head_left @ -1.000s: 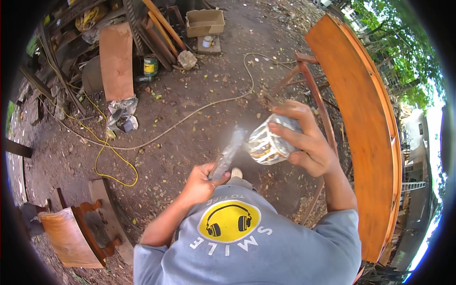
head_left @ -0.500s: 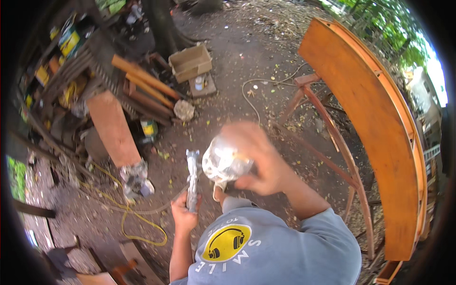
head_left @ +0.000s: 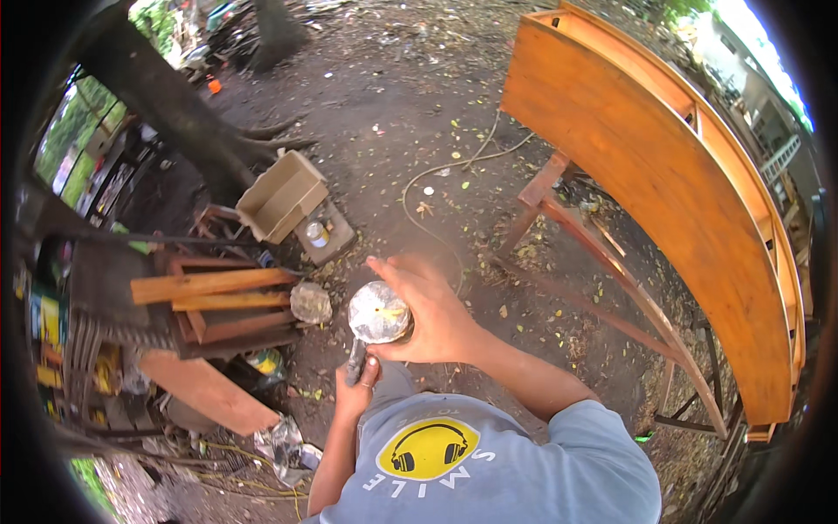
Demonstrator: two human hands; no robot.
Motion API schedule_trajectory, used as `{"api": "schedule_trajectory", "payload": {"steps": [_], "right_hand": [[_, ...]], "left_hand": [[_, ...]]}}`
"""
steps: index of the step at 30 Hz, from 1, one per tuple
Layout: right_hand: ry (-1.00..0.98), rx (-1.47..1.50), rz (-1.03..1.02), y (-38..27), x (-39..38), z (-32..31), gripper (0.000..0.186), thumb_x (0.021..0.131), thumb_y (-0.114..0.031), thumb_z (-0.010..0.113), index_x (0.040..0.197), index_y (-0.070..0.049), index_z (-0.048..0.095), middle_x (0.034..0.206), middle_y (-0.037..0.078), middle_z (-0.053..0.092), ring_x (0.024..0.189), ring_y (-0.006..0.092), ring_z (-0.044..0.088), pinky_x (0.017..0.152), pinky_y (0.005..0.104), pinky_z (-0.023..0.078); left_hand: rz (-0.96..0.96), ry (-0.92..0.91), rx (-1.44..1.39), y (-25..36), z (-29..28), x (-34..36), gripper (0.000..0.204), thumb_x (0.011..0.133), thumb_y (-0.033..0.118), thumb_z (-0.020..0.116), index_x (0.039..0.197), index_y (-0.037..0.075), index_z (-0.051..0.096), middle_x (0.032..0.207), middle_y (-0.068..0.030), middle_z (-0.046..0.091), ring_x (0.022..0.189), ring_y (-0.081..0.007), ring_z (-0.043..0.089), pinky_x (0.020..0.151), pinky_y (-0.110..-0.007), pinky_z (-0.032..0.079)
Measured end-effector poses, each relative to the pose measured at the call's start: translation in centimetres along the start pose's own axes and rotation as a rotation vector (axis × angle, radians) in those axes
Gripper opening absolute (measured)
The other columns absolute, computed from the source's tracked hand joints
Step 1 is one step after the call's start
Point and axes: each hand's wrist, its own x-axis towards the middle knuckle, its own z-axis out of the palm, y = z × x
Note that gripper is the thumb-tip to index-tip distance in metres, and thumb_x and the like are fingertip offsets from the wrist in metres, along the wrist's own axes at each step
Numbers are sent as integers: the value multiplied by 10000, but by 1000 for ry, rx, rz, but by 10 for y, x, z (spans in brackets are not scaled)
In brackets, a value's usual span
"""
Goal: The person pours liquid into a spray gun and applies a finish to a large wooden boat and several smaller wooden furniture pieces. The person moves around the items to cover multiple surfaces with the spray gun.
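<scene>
My left hand (head_left: 353,393) grips a grey metal tool (head_left: 356,361), perhaps a spray gun, upright below my chest. My right hand (head_left: 428,310) is curled round the side of a silvery, paint-spattered cup (head_left: 377,310), whose round end faces me with a yellowish mark at its middle. The cup sits over the top of the tool; whether they are joined I cannot tell. Beyond my hands lies bare dirt with scattered leaves and a thin hose (head_left: 406,205).
A curved orange wooden piece (head_left: 646,166) rests on a reddish stand (head_left: 611,266) at right. At left are timber planks (head_left: 205,286), a reddish board (head_left: 201,393), a cardboard box (head_left: 266,188), a small can (head_left: 316,233), a rock (head_left: 310,303) and a tree trunk (head_left: 157,105).
My view has swung leftward toward the tree. My right hand has brought the cup from apart at the right onto the top of the tool in my left hand, its round end now toward me.
</scene>
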Motion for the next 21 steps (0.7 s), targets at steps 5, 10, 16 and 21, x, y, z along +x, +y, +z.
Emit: {"api": "schedule_trajectory", "payload": {"steps": [5,10,16,21], "right_hand": [[95,49,87,123,100,-2,1003,634,-373,846,1471,-81,376,1308,146,573,1253,376,456,1063,505,351],[30,-57,334,274,177,-29,642,788,-356,744,1336,-77,559,1354,154,554,1262,374,465,1065,485,363],[513,-99,786,455,233,-41,146,815,-156,703,788,-12,703,964,165,694,932,315,645,840,396,492],[503,-176,1192,654,278,-14,165,791,-123,724,694,-7,657,801,180,680,822,356,663,760,437,514]], "left_hand": [[249,59,168,20,4,181,313,922,233,690,715,26,579,619,12,523,597,-74,453,535,-280,385],[142,-33,229,88,14,357,256,931,224,678,788,21,613,659,4,562,627,-74,480,565,-282,408],[127,-151,346,144,44,551,250,908,247,705,856,22,611,696,5,597,633,-85,522,571,-276,423],[83,-143,143,124,97,707,209,895,215,700,837,38,605,661,0,576,565,-85,510,522,-264,403]]}}
